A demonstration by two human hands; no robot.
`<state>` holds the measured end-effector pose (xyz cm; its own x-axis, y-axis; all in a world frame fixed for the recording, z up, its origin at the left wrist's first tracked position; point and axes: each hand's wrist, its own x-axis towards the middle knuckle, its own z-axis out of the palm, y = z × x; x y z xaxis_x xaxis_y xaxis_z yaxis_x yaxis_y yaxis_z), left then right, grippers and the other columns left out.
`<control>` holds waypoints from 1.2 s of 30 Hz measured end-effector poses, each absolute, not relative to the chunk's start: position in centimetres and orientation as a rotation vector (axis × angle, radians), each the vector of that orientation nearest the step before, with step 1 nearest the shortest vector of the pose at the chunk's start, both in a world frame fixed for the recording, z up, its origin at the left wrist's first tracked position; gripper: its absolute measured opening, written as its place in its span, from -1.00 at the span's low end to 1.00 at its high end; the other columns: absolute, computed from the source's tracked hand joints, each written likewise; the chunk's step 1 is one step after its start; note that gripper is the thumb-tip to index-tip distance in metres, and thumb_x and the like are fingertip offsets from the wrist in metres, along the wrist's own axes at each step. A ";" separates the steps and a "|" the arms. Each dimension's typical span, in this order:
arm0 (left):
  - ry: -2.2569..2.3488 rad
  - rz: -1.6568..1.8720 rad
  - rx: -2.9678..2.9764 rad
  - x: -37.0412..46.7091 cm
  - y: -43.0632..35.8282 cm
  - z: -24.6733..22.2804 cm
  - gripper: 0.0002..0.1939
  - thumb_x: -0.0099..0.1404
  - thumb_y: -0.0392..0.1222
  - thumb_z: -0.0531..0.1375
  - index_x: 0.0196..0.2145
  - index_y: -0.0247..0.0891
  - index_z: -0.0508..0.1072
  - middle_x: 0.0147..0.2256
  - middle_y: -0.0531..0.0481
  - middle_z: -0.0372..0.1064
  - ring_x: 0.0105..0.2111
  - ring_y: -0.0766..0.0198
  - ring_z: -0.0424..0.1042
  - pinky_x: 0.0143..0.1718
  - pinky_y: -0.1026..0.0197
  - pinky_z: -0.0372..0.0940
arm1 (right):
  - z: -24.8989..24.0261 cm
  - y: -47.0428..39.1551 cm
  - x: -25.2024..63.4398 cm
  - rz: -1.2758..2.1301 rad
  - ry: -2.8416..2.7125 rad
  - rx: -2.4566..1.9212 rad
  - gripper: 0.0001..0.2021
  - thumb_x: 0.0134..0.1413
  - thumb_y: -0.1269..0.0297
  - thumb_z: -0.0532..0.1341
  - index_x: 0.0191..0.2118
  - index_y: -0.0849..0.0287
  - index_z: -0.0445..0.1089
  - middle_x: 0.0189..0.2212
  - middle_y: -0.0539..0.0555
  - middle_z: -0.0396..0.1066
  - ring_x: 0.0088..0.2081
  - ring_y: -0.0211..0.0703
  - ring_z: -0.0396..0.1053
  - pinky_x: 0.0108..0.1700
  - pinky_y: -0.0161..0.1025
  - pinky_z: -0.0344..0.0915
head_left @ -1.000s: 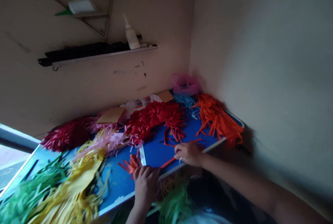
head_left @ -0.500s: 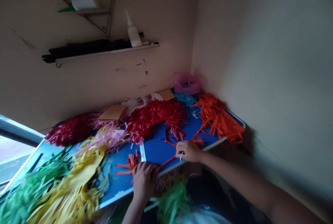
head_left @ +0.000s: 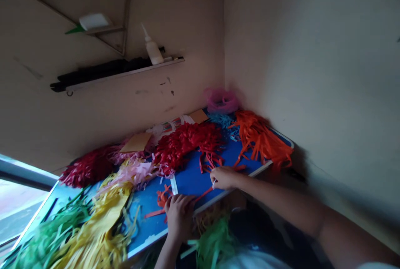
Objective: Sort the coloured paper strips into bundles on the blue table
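A narrow red-orange paper strip (head_left: 203,195) stretches between my two hands over the near edge of the blue table (head_left: 190,179). My left hand (head_left: 179,212) presses down on its left part with bent fingers, and fringed orange ends (head_left: 162,198) fan out beyond them. My right hand (head_left: 223,178), with a pale ring-like band on a finger, is closed around the strip's other end. Just past that hand lies a pile of red fringed paper (head_left: 190,142). My fingers partly cover the strip.
Yellow fringe (head_left: 103,223) and green fringe (head_left: 53,219) spread over the table's left side. Orange fringe (head_left: 259,139) hangs at the right corner. Light green fringe (head_left: 215,240) is below the front edge. A wall shelf (head_left: 125,73) holds a white bottle (head_left: 153,52).
The view has tilted and shifted slightly. Both hands still hold the strip, and the orange fringed ends beside my left hand have bunched closer together.
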<state>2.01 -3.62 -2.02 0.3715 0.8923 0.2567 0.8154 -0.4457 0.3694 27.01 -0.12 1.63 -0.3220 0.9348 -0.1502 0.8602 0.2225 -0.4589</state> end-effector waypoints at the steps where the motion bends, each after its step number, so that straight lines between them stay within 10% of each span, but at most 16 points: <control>1: 1.500 0.636 2.468 1.9 -3.7 -2.1 -0.78 0.28 -0.17 0.14 -0.23 -0.01 0.59 -0.36 0.01 0.51 -0.22 0.12 0.41 -0.03 -0.02 0.17 | 1.8 -0.2 27.0 0.712 -2.333 -1.742 -0.95 -0.10 0.31 0.34 -0.43 0.09 0.56 -0.29 0.03 0.56 -0.24 -0.11 0.46 -0.34 -0.33 0.16; 10: 1.416 0.573 2.744 1.8 -4.4 -2.7 -0.45 0.10 -0.39 0.18 -0.04 0.20 0.52 -0.36 0.00 0.39 -0.27 0.13 0.32 0.04 -0.11 0.07 | 2.0 -0.3 26.9 0.661 -2.393 -1.745 -0.92 -0.07 0.29 0.32 -0.39 0.09 0.57 -0.31 0.03 0.57 -0.25 -0.12 0.47 -0.39 -0.34 0.14; 17: 1.463 0.650 2.802 3.6 -5.0 -1.4 -0.60 0.15 -0.36 0.20 -0.16 0.14 0.57 -0.25 0.02 0.48 -0.07 0.06 0.32 0.23 -0.23 -0.21 | 1.5 -1.1 26.4 0.447 -2.551 -1.431 -0.71 0.06 0.31 0.25 -0.07 -0.04 0.51 -0.06 0.00 0.47 -0.12 -0.13 0.41 -0.20 -0.28 0.21; 29: 1.362 0.705 2.886 4.2 -4.9 1.1 -0.82 0.24 -0.30 0.17 -0.29 -0.08 0.54 -0.29 0.02 0.55 -0.13 0.09 0.44 0.28 -0.24 -0.26 | 1.8 -2.3 24.2 0.449 -2.591 -1.275 -0.83 0.13 0.32 0.21 -0.25 0.18 0.56 -0.22 0.13 0.54 -0.21 -0.07 0.43 -0.24 -0.25 0.27; 36: 0.834 1.110 3.045 3.2 -8.5 6.6 -0.79 0.34 -0.33 0.12 -0.13 -0.13 0.49 -0.32 0.11 0.58 -0.32 0.30 0.53 0.33 -0.05 -0.25 | 5.9 -6.3 25.4 1.676 -1.708 -1.094 -0.73 -0.04 0.09 0.32 -0.30 0.18 0.60 -0.42 -0.01 0.53 -0.41 -0.24 0.40 -0.34 -0.34 0.24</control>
<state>3.18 -8.47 6.64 0.6597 0.3810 0.6478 0.5161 -0.8562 -0.0220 25.41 -6.28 5.94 -0.5490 0.8164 -0.1790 0.1942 -0.0837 -0.9774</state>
